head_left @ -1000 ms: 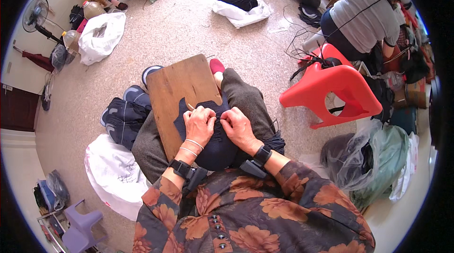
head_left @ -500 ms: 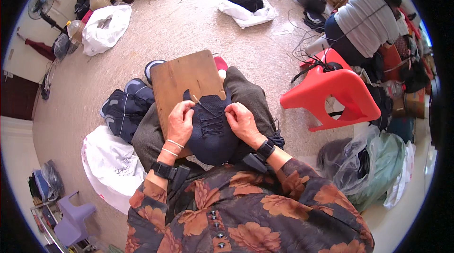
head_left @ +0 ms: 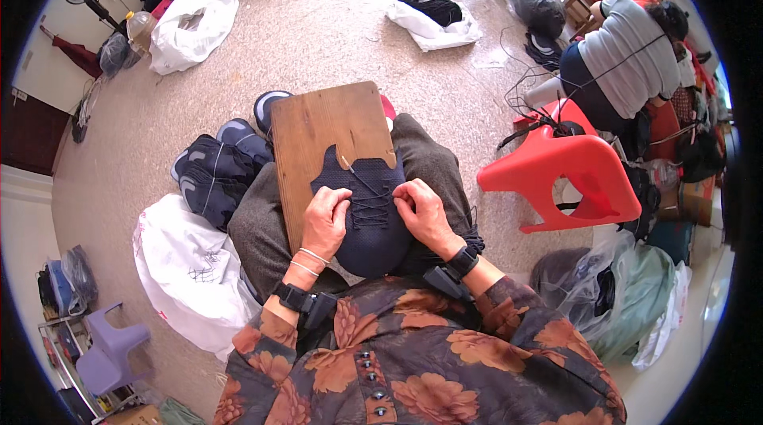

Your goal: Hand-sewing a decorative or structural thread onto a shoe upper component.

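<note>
A navy mesh shoe upper [head_left: 372, 249] lies over a wooden board [head_left: 330, 119] on my lap, its rounded toe toward me. Thin dark shoelace [head_left: 370, 210] criss-crosses its middle, and a loose end with a pale tip rests near the far edge. At the left side of the lacing, my left hand [head_left: 326, 217] is closed, thumb and forefinger pinched together. My right hand [head_left: 423, 212] is closed in a similar pinch at the right side. Whatever is between the fingertips of each hand is too small to make out.
Tied bundles of dark shoe pieces [head_left: 213, 183] and a white sack [head_left: 187, 274] lie left of my legs. At right are a red plastic stool [head_left: 584, 163] with black laces and clear bags [head_left: 580, 286]. Another person [head_left: 628, 56] bends over farther right.
My left hand has moved nearer to me, away from the pale lace tip, down to the lacing's left side. My right hand has shifted slightly nearer. The whole view has swung a little.
</note>
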Motion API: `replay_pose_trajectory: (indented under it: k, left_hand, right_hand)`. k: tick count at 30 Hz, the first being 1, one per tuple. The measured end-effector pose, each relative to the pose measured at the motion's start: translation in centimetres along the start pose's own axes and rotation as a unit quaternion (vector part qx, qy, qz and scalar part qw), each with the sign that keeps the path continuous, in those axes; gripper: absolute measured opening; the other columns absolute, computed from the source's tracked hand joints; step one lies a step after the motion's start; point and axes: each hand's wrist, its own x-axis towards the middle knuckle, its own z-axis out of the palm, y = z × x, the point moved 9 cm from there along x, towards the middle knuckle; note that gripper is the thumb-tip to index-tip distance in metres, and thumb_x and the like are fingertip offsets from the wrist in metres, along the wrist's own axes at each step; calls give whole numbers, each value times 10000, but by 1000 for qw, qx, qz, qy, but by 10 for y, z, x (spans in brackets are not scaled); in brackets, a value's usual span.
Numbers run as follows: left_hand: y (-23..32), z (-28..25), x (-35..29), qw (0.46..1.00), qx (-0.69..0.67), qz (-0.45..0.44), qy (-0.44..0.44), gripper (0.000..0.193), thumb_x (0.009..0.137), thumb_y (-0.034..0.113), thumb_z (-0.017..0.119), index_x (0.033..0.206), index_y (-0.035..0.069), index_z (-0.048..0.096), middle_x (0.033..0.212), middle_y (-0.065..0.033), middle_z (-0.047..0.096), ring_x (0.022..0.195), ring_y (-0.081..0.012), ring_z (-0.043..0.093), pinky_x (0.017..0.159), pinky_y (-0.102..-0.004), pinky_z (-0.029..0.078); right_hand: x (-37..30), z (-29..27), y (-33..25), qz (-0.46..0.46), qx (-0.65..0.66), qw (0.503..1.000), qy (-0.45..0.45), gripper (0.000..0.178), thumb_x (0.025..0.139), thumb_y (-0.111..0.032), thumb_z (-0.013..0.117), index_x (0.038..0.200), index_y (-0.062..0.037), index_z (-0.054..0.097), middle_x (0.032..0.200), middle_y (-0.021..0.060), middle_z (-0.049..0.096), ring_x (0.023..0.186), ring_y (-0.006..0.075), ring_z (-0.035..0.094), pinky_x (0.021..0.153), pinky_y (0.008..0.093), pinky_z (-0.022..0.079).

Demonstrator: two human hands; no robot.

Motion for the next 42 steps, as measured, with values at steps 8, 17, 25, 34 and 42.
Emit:
replay_pose_trajectory:
  k: [8, 17, 25, 34, 42]
  left_hand:
    - [-23, 15, -2, 957, -183, -224, -14, 97, 944, 4, 570, 1014, 0, 637, 895, -153, 648, 840, -314, 666, 764, -380, 526]
    - [35, 22, -3, 999, 36, 17, -12, 57, 887, 38, 632, 937, 61, 617, 866, -131, 592, 821, -348, 643, 702, -436, 524]
    - [25, 18, -3, 992, 108, 67, 8, 142, 868, 89, 719, 999, 75, 667, 865, -111, 597, 795, -321, 646, 693, -416, 522]
    - [17, 21, 0, 989, 129, 63, 24, 107, 918, 134, 677, 1002, 79, 640, 853, -109, 640, 782, -318, 673, 673, -393, 537]
    - [14, 17, 2, 990, 119, 60, 45, 73, 938, 105, 646, 1002, 76, 625, 882, -108, 689, 781, -306, 702, 653, -390, 547]
  right_hand:
    - [-3, 10, 3, 23, -75, 997, -14, 68, 872, -61, 679, 924, -39, 642, 886, 136, 609, 812, 349, 642, 728, 443, 522]
    - [-4, 7, -8, -65, -103, 993, 1, 93, 867, -100, 697, 939, -65, 648, 900, 135, 612, 836, 362, 630, 750, 461, 504]
    - [-5, 8, -19, -56, -183, 981, 34, 116, 877, -111, 693, 961, -62, 630, 891, 124, 601, 821, 346, 630, 735, 458, 504]
    - [4, 27, -38, -284, -290, 898, -173, 90, 851, -123, 605, 929, -86, 581, 856, 93, 552, 746, 253, 655, 666, 389, 529]
    - [7, 46, -38, -317, -371, 829, -274, 100, 861, -129, 585, 926, -56, 562, 870, 96, 555, 804, 257, 643, 858, 419, 510]
